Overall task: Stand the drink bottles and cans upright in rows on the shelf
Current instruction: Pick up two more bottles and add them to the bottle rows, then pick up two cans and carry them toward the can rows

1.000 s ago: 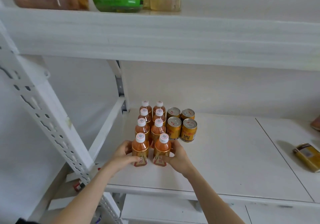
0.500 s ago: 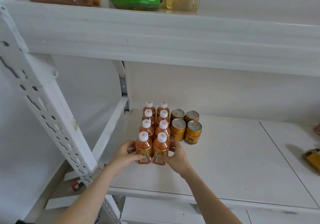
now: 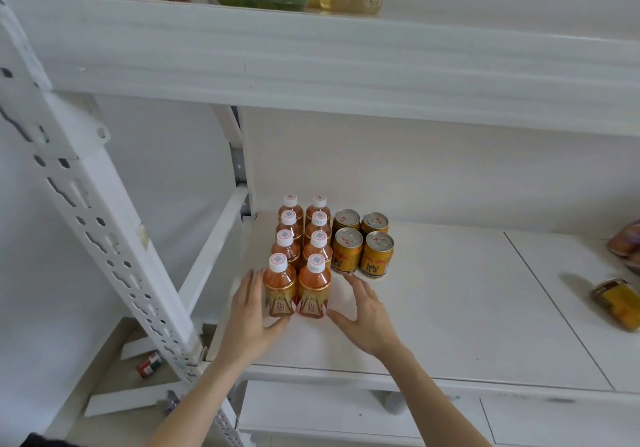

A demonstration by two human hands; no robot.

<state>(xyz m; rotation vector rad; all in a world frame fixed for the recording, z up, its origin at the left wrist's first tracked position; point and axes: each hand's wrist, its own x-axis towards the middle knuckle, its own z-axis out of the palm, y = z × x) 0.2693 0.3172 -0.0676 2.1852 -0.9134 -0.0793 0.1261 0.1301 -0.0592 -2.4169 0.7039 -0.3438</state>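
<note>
The left hand (image 3: 254,311) is lying open, fingers straight, along the outer side of the front-left bottle (image 3: 280,287); whether it is touching the bottle cannot be told. The right hand (image 3: 363,311) is spreading open and holding nothing, just beside the front-right bottle (image 3: 314,291), thumb near its base. Both bottles are standing upright between the two hands on the shelf (image 3: 450,325). Beyond the fingertips, six more bottles (image 3: 285,249) are standing in two rows behind the front pair. Four gold cans (image 3: 346,249) are standing upright just past the right fingertips, beside the bottle rows. Well outboard of the right hand, a yellow container (image 3: 616,303) is lying on its side.
</note>
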